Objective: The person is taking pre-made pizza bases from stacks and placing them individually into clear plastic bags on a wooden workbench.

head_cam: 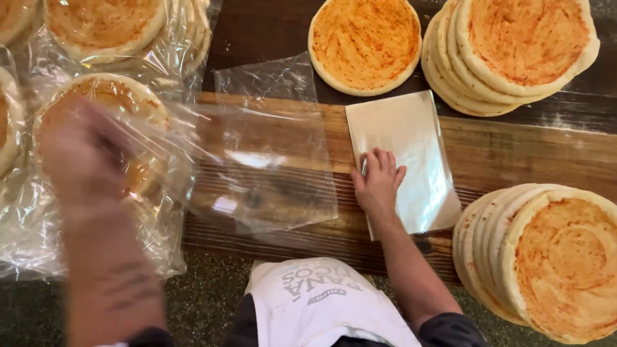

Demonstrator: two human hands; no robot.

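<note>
The right hand (378, 183) lies flat, fingers spread and gripping nothing, on the near left corner of a stack of clear plastic bags (411, 154) that rests on the wooden bench (514, 151). The left hand (80, 154) is blurred; it is at the mouth of a bagged pizza base (106, 106), and whether it is open or closed cannot be determined. A loose clear bag (270, 160) extends from the left hand across the bench towards the stack. More bagged bases (103, 26) lie at the far left. A single sauced base (364, 44) lies beyond the stack, a pile of sauced bases (514, 48) at the far right, and another pile (546, 257) at the near right. A white apron (321, 308) shows at the bottom edge.
</note>
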